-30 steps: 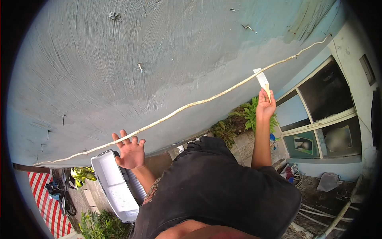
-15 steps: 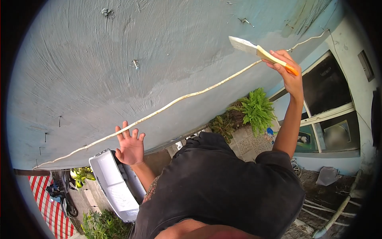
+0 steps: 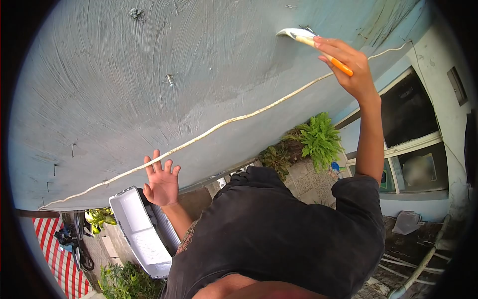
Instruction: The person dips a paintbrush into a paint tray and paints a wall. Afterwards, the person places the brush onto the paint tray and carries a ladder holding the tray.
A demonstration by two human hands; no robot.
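My right hand [image 3: 348, 62] is raised high and grips a paintbrush [image 3: 313, 42] with an orange-tipped handle. Its pale bristles press flat against the grey-blue plastered surface [image 3: 149, 74] above me. My left hand [image 3: 162, 182] is held up lower down with fingers spread, holding nothing, just below a cream cable [image 3: 224, 127] that runs diagonally across the surface. My dark shirt [image 3: 279, 234] fills the bottom of the view.
Several nails [image 3: 170, 79] stick out of the plaster. A white tub [image 3: 137, 231] stands below my left hand. Ferns [image 3: 318, 139], a window [image 3: 408, 144], a red-striped sheet [image 3: 59, 259] and scattered pipes [image 3: 418, 269] lie beyond.
My right hand has swung the brush up and left from the cable to the plaster, where the bristles now press. My left hand has stayed about where it was.
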